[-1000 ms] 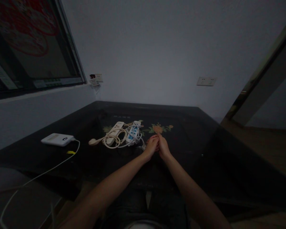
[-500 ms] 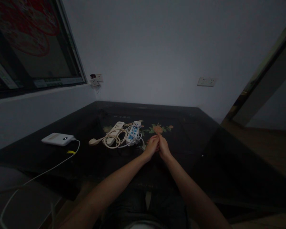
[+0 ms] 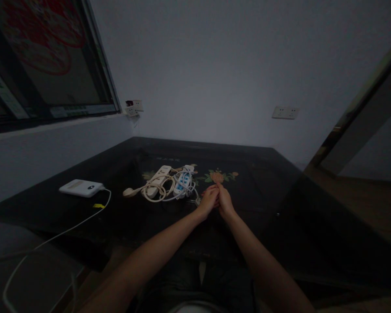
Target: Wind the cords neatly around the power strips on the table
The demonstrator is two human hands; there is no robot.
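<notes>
Resting together on the dark table [image 3: 263, 174], my left hand [image 3: 209, 201] and my right hand [image 3: 225, 201] are clasped, palms facing and fingers folded against each other. I see no object between them, though the inner fingers are partly hidden. Just left of my hands lies a white power strip with blue sockets [image 3: 181, 181], its white cord coiled over it. Its plug [image 3: 197, 201] is close beside my left wrist. Farther left is a second, cream power strip [image 3: 158, 180], wound loosely with its cord, and its round plug [image 3: 129, 192] points left.
A white power bank [image 3: 81, 188] lies on the left of the table, its cable [image 3: 71, 228] running off the near edge. A yellow tag [image 3: 99, 205] is beside it. Wall sockets [image 3: 285, 112] are behind the table, and a window [image 3: 52, 61] is on the left.
The whole view has shifted slightly, so things appear a little to the right. My hands stay clasped in the same place on the table, and nothing has been picked up.
</notes>
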